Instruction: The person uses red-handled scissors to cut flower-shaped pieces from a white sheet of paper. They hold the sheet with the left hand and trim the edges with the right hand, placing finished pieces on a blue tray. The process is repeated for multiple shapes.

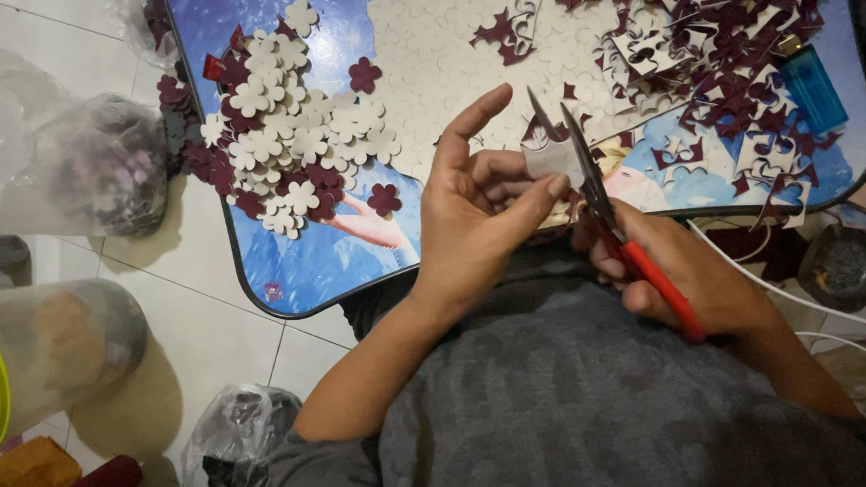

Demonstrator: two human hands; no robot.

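My left hand (476, 201) pinches a small white paper piece (548, 160) between thumb and fingers, index finger pointing up. My right hand (696, 280) grips red-handled scissors (605, 209) whose open blades straddle the edge of that piece. Both hands hover over the near edge of a blue lap table (322, 257). A pile of cut flower shapes (280, 124), white and maroon, lies on the table's left part. A white sheet with flower outlines (435, 53) spreads across the middle.
Maroon and white offcuts (714, 70) litter the table's right side beside a blue lighter (813, 86). Plastic bags (87, 167) sit on the tiled floor at left, a clear jar with a yellow-green lid (4, 378) at lower left. White cables (800, 301) run at right.
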